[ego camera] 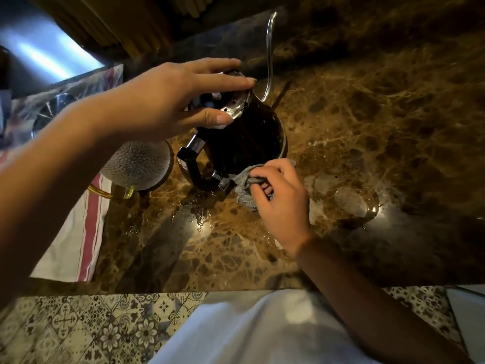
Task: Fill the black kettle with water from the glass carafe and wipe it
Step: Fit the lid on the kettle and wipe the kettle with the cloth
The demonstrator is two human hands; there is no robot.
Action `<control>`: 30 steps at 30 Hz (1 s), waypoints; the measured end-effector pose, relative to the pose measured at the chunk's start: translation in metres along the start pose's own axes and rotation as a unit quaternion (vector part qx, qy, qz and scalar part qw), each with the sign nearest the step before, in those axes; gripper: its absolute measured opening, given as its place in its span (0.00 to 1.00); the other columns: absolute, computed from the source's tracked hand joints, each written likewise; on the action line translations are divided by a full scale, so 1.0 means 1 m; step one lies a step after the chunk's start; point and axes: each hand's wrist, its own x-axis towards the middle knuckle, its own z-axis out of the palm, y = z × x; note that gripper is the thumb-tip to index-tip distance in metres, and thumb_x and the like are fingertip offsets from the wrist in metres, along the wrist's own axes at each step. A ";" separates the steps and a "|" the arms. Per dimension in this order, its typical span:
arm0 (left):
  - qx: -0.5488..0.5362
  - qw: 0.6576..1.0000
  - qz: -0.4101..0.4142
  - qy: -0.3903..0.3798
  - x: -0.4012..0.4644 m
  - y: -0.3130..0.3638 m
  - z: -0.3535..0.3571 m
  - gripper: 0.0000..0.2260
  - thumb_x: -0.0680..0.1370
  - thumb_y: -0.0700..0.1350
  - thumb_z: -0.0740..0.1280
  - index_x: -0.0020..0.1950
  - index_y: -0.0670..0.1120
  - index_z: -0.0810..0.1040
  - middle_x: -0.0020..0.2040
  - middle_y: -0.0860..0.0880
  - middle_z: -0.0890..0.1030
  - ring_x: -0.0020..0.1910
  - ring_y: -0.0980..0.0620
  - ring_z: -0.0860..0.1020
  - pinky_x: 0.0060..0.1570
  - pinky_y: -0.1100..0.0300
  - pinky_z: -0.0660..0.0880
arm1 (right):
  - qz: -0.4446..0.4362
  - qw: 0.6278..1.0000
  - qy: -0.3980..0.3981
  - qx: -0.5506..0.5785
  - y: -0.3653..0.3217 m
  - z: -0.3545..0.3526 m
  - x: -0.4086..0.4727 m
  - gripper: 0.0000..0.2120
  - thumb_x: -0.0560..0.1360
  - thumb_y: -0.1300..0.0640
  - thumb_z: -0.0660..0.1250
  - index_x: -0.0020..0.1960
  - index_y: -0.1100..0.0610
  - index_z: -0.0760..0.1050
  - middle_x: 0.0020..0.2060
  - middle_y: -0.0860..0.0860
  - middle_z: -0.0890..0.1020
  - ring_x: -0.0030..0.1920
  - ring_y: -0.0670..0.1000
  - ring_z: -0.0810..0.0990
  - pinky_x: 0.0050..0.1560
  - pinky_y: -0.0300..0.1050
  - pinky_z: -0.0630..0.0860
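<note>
The black kettle (246, 137) stands on the brown marble counter (367, 114), its thin gooseneck spout (269, 53) curving up at the back and its black handle (193, 166) pointing left. My left hand (168, 101) grips the perforated metal lid (233, 107) on top of the kettle. My right hand (278, 198) pinches a grey cloth (242, 182) against the kettle's lower front side. The textured glass carafe (136, 164) stands just left of the kettle, under my left forearm, with a yellowish handle (110, 193).
A white towel with red stripes (84, 232) lies on the counter at the left. Water puddles and wet patches (349, 203) glisten in front of and to the right of the kettle. A round metal object (52, 109) sits at the far left. Patterned floor tiles (91, 329) show below the counter edge.
</note>
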 end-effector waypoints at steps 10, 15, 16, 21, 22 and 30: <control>-0.116 0.993 0.010 -0.028 -0.002 -0.003 0.014 0.31 0.80 0.61 0.64 0.81 0.64 0.58 0.83 0.60 0.51 0.79 0.60 0.56 0.63 0.74 0.63 | 0.041 0.985 0.093 0.141 -0.030 -0.013 0.052 0.12 0.81 0.59 0.71 0.62 0.61 0.78 0.58 0.52 0.77 0.54 0.50 0.82 0.51 0.49 0.83; -0.118 0.993 0.018 -0.014 -0.002 -0.002 0.019 0.29 0.79 0.57 0.64 0.80 0.60 0.63 0.83 0.57 0.52 0.80 0.57 0.58 0.63 0.79 0.66 | 0.134 0.986 0.032 0.090 -0.005 -0.013 0.007 0.12 0.81 0.57 0.71 0.64 0.56 0.78 0.56 0.44 0.74 0.53 0.51 0.80 0.53 0.55 0.81; -0.119 0.993 0.020 -0.014 -0.002 -0.003 0.019 0.29 0.79 0.57 0.65 0.80 0.60 0.63 0.83 0.57 0.52 0.80 0.57 0.59 0.63 0.79 0.66 | 0.150 0.983 0.029 0.100 -0.006 -0.014 0.007 0.11 0.81 0.57 0.72 0.63 0.56 0.78 0.56 0.45 0.75 0.51 0.51 0.80 0.52 0.55 0.81; -0.128 0.991 0.027 -0.022 -0.004 -0.005 0.016 0.25 0.82 0.58 0.64 0.79 0.62 0.65 0.83 0.60 0.52 0.81 0.59 0.55 0.66 0.71 0.65 | 0.078 0.964 0.093 0.235 -0.034 -0.033 0.049 0.13 0.80 0.61 0.72 0.62 0.53 0.77 0.57 0.55 0.80 0.50 0.55 0.83 0.45 0.57 0.84; -0.131 0.990 0.033 -0.028 -0.002 -0.006 0.015 0.24 0.81 0.59 0.64 0.78 0.63 0.66 0.83 0.60 0.53 0.82 0.60 0.53 0.69 0.67 0.62 | 0.057 0.964 0.104 0.238 -0.038 -0.034 0.060 0.12 0.80 0.61 0.72 0.62 0.55 0.77 0.58 0.56 0.80 0.50 0.55 0.83 0.46 0.58 0.84; -0.147 0.988 0.046 -0.033 0.001 -0.009 0.018 0.27 0.78 0.59 0.66 0.77 0.60 0.66 0.83 0.61 0.53 0.84 0.57 0.45 0.75 0.55 0.54 | 0.143 0.977 0.092 0.128 0.003 -0.018 0.018 0.05 0.83 0.59 0.69 0.57 0.59 0.78 0.54 0.53 0.78 0.48 0.56 0.83 0.46 0.58 0.83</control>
